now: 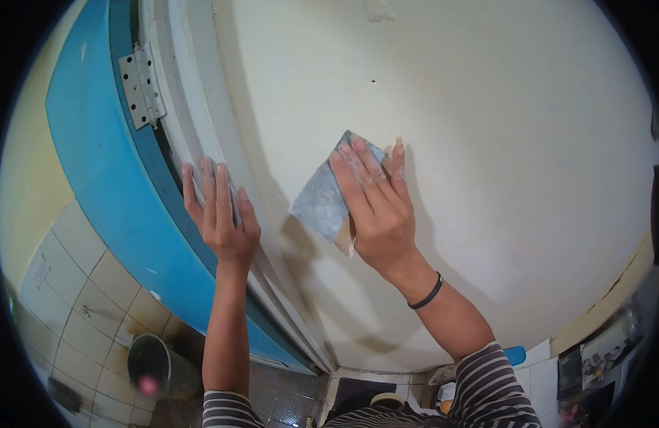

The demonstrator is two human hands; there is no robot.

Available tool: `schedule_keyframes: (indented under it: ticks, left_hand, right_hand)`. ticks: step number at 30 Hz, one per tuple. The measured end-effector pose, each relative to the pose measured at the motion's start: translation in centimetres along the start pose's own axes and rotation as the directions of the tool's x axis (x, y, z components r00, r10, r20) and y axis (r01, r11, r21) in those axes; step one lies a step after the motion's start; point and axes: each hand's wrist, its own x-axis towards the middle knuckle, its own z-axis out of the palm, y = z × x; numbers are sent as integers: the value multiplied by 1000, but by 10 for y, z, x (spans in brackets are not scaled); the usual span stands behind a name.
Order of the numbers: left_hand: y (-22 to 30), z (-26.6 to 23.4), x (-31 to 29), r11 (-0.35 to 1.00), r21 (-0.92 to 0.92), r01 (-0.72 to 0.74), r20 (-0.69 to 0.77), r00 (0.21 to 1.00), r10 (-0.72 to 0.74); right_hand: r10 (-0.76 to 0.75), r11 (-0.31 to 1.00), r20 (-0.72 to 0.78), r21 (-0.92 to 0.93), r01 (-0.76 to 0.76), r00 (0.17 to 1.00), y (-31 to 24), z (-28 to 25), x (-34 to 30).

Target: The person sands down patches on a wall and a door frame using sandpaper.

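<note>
My right hand (379,207) presses a grey sheet of sandpaper (317,198) flat against the cream wall (486,178). The sheet is dusted pale, and a tan side shows where it folds near my thumb. Whitish dust coats my fingers; the little finger is spread apart from the others. Farther left, my left hand (226,217) rests on the white door frame (208,93) with fingers stretched upward, holding nothing. A black band (427,294) circles my right wrist.
A blue door (122,178) hangs at the left on a metal hinge (142,85). Behind it, a dark bucket (154,364) stands beside a tiled wall (76,285). A small hole (373,81) marks the wall. Several household items sit low at the right.
</note>
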Motion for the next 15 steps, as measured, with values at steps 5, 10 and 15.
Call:
schedule_keyframes:
  ticks: [5, 10, 15]
  left_hand:
    - [-2, 0, -2, 1000, 6, -7, -2, 1000, 7]
    - [1, -1, 1, 1000, -11, -1, -3, 1000, 1]
    - [0, 0, -3, 1000, -11, 8, 4, 1000, -8]
  right_hand:
    - [-25, 999, -22, 20, 26, 999, 2, 5, 19]
    - [-23, 1000, 17, -1, 23, 1000, 2, -2, -2]
    - [-60, 998, -3, 30, 60, 998, 1, 8, 24]
